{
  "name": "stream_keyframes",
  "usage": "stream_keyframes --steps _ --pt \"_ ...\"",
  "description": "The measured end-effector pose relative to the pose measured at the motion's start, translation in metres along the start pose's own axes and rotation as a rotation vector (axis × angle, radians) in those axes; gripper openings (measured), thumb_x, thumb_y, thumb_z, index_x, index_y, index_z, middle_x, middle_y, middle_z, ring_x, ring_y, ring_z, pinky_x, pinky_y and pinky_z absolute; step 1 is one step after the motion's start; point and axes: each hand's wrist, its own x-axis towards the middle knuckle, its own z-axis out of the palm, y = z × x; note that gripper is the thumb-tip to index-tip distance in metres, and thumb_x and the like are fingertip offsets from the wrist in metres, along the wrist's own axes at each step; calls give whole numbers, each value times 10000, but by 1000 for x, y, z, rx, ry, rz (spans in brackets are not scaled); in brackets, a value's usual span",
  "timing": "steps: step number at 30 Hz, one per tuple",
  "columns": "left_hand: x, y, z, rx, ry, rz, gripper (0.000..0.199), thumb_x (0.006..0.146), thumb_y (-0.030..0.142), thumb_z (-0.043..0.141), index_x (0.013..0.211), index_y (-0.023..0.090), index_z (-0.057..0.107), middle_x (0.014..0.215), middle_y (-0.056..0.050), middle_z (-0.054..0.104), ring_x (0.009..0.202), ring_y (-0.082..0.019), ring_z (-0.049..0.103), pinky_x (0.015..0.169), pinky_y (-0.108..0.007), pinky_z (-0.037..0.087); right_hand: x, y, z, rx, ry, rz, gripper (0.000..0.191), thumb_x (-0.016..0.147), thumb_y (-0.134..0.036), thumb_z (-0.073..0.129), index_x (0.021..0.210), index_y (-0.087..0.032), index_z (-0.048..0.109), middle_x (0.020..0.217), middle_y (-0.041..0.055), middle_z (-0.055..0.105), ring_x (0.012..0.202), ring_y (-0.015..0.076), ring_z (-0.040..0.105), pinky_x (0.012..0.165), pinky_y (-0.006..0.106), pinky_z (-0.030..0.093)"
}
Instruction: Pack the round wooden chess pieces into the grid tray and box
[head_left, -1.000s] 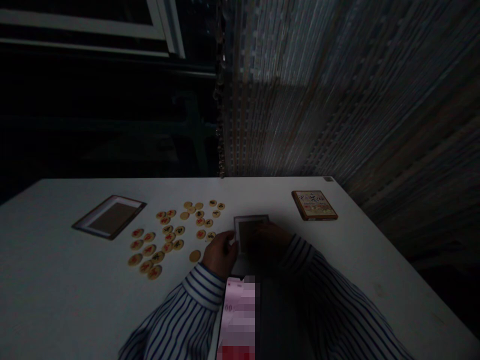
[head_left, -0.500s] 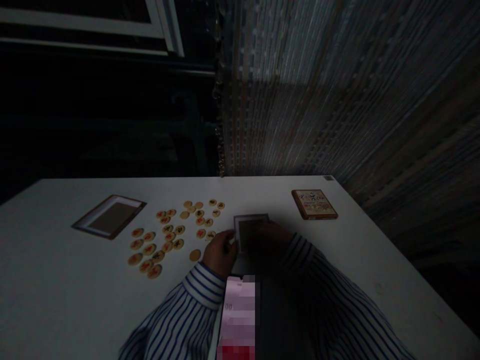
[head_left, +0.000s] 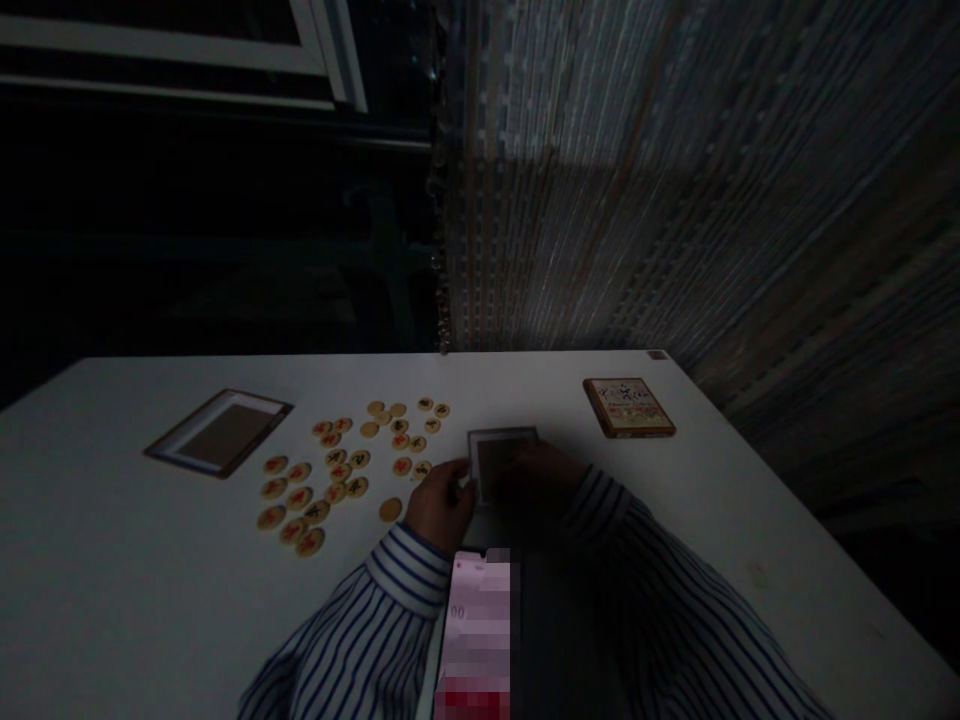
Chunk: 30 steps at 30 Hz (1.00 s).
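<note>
A shallow open box [head_left: 487, 433] with a pale rim and brown inside sits in front of me on the white table. My left hand [head_left: 441, 505] is closed, thumb and fingers curled on the box's left edge. Over the right part of the box is my right hand [head_left: 546, 475], deep in shadow. Its fingers are too dark to make out, as is anything in them. Left of my hands lie several round wooden Chinese chess pieces [head_left: 335, 492], some with red characters, some with black, some blank side up. One plain piece [head_left: 390, 510] is close to my left wrist.
Another shallow open tray [head_left: 247, 398] lies on the left of the table [head_left: 150, 580]. At the right is a flat box with a printed cover [head_left: 630, 405]. A lit phone [head_left: 469, 635] is between my forearms. A bead-string curtain [head_left: 570, 200] hangs behind the table's far edge.
</note>
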Motion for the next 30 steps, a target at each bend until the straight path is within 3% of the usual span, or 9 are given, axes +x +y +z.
stream_keyframes --steps 7,13,17,23,26,30 --pt "-2 6 -2 -20 15 -7 267 718 239 483 956 153 567 849 -51 650 687 -150 600 644 -279 471 -11 7 -13 13 73 75 192 768 -315 485 802 -197 632 864 41 651 815 175 587 674 249 403" --pt "-3 9 -3 -24 9 -55 268 697 247 506 945 175 574 754 -13 651 616 -132 594 606 -262 466 -26 14 -27 -81 117 350 257 795 -262 413 955 -222 609 864 66 648 794 186 591 660 267 408" --pt "-3 9 -3 -21 10 -43 274 696 231 505 955 168 570 760 -15 648 615 -130 590 606 -261 463 -32 21 -23 -79 69 468 279 803 -322 387 962 -252 605 845 57 653 764 196 602 619 273 414" --pt "-3 6 -1 -1 29 -18 253 700 232 508 934 164 577 708 -6 629 581 -124 571 599 -264 472 -32 24 -19 -53 -26 493 286 788 -325 393 979 -295 604 875 57 651 779 213 606 606 287 421" --pt "-3 3 -1 21 60 93 237 721 225 492 925 150 586 748 -32 624 648 -137 578 638 -281 484 -31 19 -23 -25 -66 444 272 764 -318 426 944 -273 624 868 63 654 775 215 607 600 281 421" --pt "-3 0 -2 138 126 385 217 751 237 476 891 176 631 1023 -98 570 940 -214 520 802 -381 443 -28 10 -27 26 -112 314 250 744 -342 466 873 -233 651 862 62 657 787 203 603 621 264 422"
